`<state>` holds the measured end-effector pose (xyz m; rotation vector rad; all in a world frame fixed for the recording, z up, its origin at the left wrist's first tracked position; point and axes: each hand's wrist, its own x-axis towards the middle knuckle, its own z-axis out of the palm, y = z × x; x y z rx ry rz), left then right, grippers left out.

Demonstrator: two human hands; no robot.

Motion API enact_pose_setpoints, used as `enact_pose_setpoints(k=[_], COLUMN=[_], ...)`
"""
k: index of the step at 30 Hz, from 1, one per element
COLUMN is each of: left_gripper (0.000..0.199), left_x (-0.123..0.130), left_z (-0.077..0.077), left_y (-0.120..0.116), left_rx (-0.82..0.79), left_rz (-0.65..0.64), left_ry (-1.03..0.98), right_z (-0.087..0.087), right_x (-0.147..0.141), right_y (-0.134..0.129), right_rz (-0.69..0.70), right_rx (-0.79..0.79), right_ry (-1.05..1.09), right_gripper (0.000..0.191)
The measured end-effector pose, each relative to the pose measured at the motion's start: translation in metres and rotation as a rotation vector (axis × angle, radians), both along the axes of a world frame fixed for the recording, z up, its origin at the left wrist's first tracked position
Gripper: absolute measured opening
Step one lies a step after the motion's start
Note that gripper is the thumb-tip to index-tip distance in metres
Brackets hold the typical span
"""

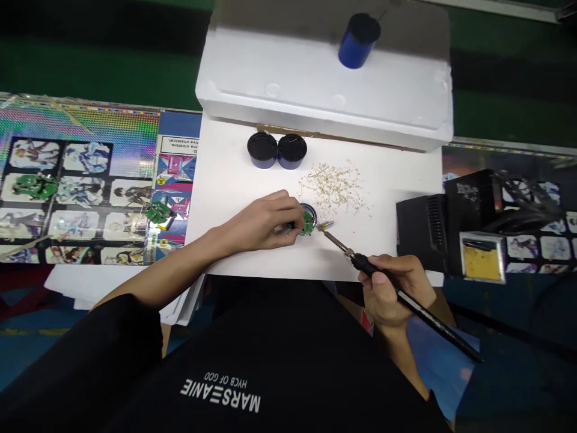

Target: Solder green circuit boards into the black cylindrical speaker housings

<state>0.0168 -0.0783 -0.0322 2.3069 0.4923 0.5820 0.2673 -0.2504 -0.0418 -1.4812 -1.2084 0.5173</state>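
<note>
My right hand [391, 290] is closed around the black handle of a soldering iron [370, 266]. The iron's tip reaches up and left to the right edge of a small green circuit board [308, 224]; whether it touches is too small to tell. My left hand [274, 221] has its fingers bent and pressed together at the board's left side, steadying it. A dark ring with a wire curves behind the board, and a small metallic piece [325, 226] lies beside the iron's tip. My fingers cover the board's left part.
Two blue cylinders with black tops [262, 150] stand behind my left hand, near scattered pale bits [336, 187]. A third cylinder [359, 41] sits on a white foam block [315, 90]. More green boards [158, 212] lie at left. A black box [421, 231] and yellow sponge tray [483, 258] are at right.
</note>
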Motion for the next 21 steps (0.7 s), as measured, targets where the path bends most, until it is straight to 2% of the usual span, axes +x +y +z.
enact_pose_setpoints(k=[7,12,16,19,21], left_gripper=[0.010,0.010,0.011,0.021,0.018], left_x=[0.001,-0.002,-0.008,-0.010,-0.009], left_z=[-0.004,0.002,0.008,0.004,0.000], left_y=[0.000,-0.001,-0.005,-0.010,-0.013], left_rx=[0.031,0.054,0.063,-0.037,-0.119], left_rz=[-0.002,-0.011,0.023,0.052,0.065], left_ry=[-0.006,0.014,0.089,0.121,0.114], right_z=[0.004,0.003,-0.004,-0.015,-0.024], right_x=[0.008,0.014,0.020,0.024,0.026], right_y=[0.018,0.036,0.045,0.052,0.056], right_rz=[-0.185,-0.177,-0.145,-0.124,-0.100], right_rx=[0.102,0.197,0.168,0.142,0.120], right_ry=[0.087,0.172,0.183,0.177,0.181], right_gripper=[0.020,0.018,0.020,0.023,0.022])
